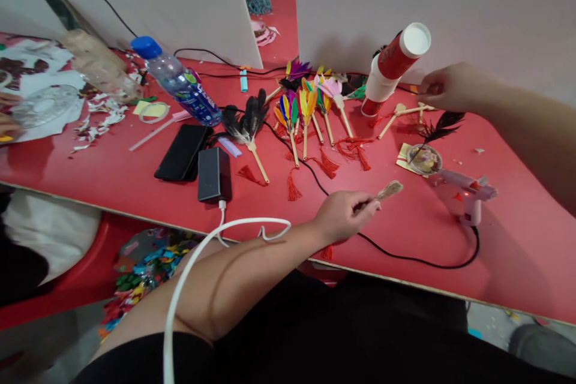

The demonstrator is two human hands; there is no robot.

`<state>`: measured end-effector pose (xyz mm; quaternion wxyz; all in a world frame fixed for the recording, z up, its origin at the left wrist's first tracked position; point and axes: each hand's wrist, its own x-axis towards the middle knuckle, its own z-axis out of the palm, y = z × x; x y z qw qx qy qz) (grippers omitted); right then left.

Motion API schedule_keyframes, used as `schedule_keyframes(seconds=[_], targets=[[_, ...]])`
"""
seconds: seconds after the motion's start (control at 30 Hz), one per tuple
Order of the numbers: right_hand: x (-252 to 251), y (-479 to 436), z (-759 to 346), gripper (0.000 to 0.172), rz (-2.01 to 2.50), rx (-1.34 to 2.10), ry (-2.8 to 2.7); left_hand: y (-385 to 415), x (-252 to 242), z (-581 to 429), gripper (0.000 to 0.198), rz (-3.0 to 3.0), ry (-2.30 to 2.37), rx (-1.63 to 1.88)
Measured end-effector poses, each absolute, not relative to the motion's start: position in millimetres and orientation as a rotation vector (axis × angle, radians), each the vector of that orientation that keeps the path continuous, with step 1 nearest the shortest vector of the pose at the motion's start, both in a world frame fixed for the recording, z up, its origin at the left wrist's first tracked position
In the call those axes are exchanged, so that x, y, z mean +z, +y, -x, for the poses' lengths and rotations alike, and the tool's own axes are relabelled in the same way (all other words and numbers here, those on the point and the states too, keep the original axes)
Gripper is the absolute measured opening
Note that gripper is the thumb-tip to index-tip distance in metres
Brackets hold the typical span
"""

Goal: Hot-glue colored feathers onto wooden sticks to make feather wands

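Observation:
My left hand (346, 215) is closed round a small wooden stick (389, 189) whose flat, broader end points right. Below that hand a red tassel (327, 252) shows at the table edge. Over the back right of the table, my right hand (443, 85) has its fingers curled together; what they hold, if anything, is hidden. Just under it lie bare wooden sticks (398, 114). A black feather (443, 129) leans from a small round dish (424, 159). Beside the dish rests a pink glue gun (471, 192) with a lit orange light.
Feathered sticks with red tassels (306, 120) lie mid-table, near a black-feathered one (254, 144). Stacked cups (391, 72) stand behind. Leftward are a bottle (180, 84), a phone (182, 153) and a power bank (215, 175). A black cord (405, 257) crosses the front. Another person's hand (6, 117) shows far left.

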<state>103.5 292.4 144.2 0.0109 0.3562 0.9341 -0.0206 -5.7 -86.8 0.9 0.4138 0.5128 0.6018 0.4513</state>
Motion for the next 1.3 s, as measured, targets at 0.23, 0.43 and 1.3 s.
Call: schedule_keyframes(seconds=[0.23,0.43,1.3], targets=[[167,262,-101,0.016,-1.340,-0.268,2.761,-87,-1,7,0.037,-1.316,1.517,1.118],[168,247,-99,0.017,-1.292,-0.110,2.856,-87,-3,7,0.039,-1.292,1.516,1.139],[12,23,-165,0.049,-0.843,-2.596,2.362,-81,18,-22,0.047,-0.891,1.537,1.521]])
